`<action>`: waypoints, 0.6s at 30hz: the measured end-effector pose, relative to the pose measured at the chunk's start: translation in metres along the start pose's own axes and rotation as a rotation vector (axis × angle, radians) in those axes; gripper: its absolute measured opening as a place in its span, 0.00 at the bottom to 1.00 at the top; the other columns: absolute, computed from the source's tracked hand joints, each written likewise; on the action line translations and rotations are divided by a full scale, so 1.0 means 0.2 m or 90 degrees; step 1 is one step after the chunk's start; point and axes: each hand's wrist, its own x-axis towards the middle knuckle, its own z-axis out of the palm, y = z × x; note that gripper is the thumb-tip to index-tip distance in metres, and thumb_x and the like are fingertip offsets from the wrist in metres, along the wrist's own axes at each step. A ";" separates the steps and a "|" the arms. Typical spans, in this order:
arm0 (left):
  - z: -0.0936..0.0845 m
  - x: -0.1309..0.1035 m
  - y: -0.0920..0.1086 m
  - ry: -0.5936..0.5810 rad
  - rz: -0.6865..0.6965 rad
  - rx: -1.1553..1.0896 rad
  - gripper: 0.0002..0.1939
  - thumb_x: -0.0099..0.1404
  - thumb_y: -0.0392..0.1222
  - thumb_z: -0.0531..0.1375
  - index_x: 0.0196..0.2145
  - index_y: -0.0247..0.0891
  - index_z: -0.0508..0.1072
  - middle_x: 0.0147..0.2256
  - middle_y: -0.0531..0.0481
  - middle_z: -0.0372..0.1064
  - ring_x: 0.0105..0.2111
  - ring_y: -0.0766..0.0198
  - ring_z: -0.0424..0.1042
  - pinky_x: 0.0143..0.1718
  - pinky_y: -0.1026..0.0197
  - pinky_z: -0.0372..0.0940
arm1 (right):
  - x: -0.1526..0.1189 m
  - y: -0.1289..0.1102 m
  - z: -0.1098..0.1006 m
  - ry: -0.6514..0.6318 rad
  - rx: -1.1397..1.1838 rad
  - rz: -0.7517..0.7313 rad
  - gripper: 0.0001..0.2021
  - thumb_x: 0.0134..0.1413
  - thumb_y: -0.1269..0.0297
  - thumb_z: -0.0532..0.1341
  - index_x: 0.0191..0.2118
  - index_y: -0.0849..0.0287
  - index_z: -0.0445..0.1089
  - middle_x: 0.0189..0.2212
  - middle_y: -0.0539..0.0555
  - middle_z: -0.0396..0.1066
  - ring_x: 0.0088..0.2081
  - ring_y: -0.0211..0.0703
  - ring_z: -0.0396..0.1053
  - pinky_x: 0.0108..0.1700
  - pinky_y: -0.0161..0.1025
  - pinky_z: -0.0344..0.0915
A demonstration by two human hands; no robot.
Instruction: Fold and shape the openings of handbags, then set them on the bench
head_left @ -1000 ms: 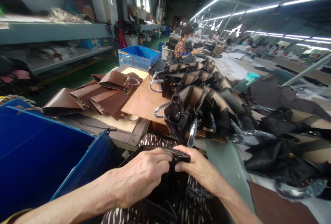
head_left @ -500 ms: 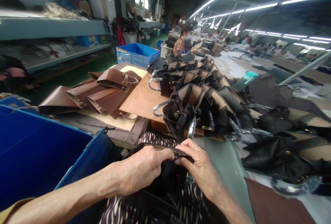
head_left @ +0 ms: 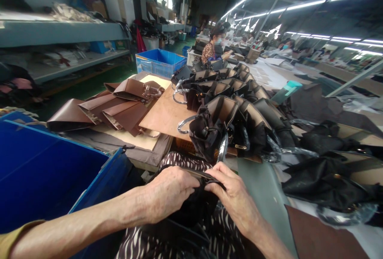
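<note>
A dark bag (head_left: 194, 207) lies on my lap over patterned black-and-white clothing, its edge raised between my hands. My left hand (head_left: 170, 191) is closed on the bag's edge, fingers curled and pointing right. On the right end of the same edge, my right hand (head_left: 230, 191) pinches the material between thumb and fingers. The two hands are a short gap apart. Most of the bag's lower part is in shadow and hard to make out. Just beyond my hands stand black bags with plastic-wrapped handles (head_left: 206, 131).
A large blue bin (head_left: 48, 163) is at the left. Brown bags (head_left: 125, 111) lie on the table ahead, beside a brown board (head_left: 167, 115). More black bags (head_left: 323, 183) are at the right. Another blue bin (head_left: 161, 63) and a seated person (head_left: 208, 51) are farther back.
My left hand has shifted slightly left along the bag's edge, with its fingers curled tighter. My right hand keeps its pinch. The view has shifted slightly.
</note>
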 end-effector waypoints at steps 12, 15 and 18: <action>0.03 0.01 -0.05 0.069 -0.148 0.141 0.14 0.61 0.39 0.51 0.22 0.36 0.72 0.22 0.51 0.69 0.22 0.67 0.63 0.24 0.66 0.52 | 0.03 0.00 -0.01 -0.026 -0.074 -0.062 0.10 0.58 0.65 0.53 0.27 0.57 0.66 0.29 0.48 0.64 0.31 0.36 0.63 0.34 0.33 0.58; 0.04 0.00 -0.07 0.097 -0.158 0.177 0.13 0.61 0.40 0.52 0.22 0.36 0.69 0.22 0.51 0.68 0.21 0.68 0.62 0.23 0.65 0.50 | 0.03 0.01 0.00 -0.022 -0.088 -0.067 0.12 0.59 0.64 0.51 0.27 0.58 0.66 0.28 0.49 0.64 0.31 0.36 0.63 0.33 0.34 0.58; 0.07 -0.02 -0.09 0.138 -0.121 0.209 0.12 0.63 0.38 0.50 0.24 0.37 0.67 0.24 0.52 0.67 0.21 0.68 0.60 0.23 0.64 0.48 | 0.03 0.02 0.01 -0.012 -0.079 -0.062 0.12 0.59 0.63 0.50 0.29 0.58 0.66 0.28 0.49 0.64 0.31 0.36 0.63 0.34 0.34 0.58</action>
